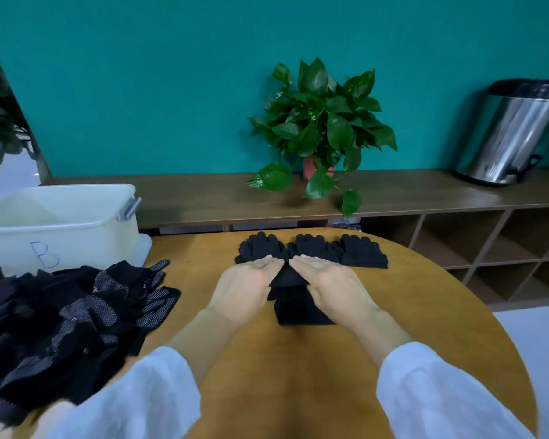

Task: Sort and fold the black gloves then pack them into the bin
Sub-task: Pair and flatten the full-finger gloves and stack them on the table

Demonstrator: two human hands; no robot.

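A black glove (293,299) lies flat in the middle of the round wooden table (393,312). My left hand (246,288) and my right hand (333,285) press flat on it from either side, fingers straight and pointing away from me. Just beyond my fingertips, three black gloves (314,248) lie side by side in a row. A large heap of black gloves with white grip dots (64,318) covers the table's left side. The white plastic bin (61,223), marked with a blue "B", stands behind the heap at the far left; its inside looks bare.
Behind the table runs a low wooden shelf unit (457,198) against a teal wall. On it stand a potted green plant (320,128) and a steel pedal bin (514,131). Bare wood shows on the table near me and at the right.
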